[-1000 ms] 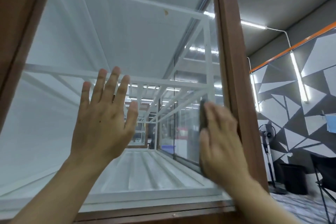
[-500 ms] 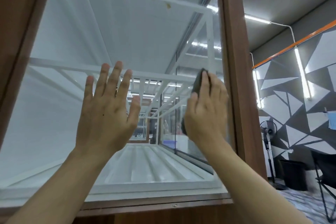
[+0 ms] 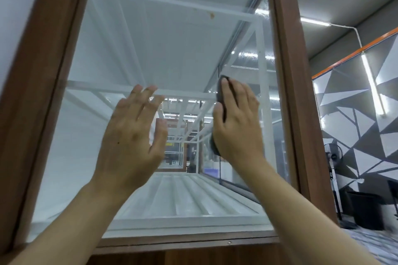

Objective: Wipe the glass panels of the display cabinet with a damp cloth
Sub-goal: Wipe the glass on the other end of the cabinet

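The person stood close to the display cabinet, looking up through its front glass panel (image 3: pixel 150 49), which was set in a brown wooden frame (image 3: pixel 284 75). The right hand (image 3: pixel 239 127) pressed a dark cloth (image 3: pixel 220 94) against the glass on the right side of the pane, about halfway up and near the frame's right post. Its fingers lay flat over the cloth and the thumb ran along its left edge, so the hand pushed the cloth more than it gripped it. Only the cloth's left edge and a bit of it below the palm showed past the hand.

The left hand (image 3: pixel 131 135) was apart from the right one, near the middle of the pane, with fingers straight and spread and nothing in it. It was blurred, so I could not tell whether the palm touched the glass or hung just off it.

The job looked to be mid-wipe on this one panel. The glass showed no wet streaks or clear boundary, so the part already wiped could not be told from the rest. A small brownish spot (image 3: pixel 211 15) sat high up, either on the glass or on the white shelf behind it. The top of the pane, its left side and the cabinet's other panels probably remained to be wiped.
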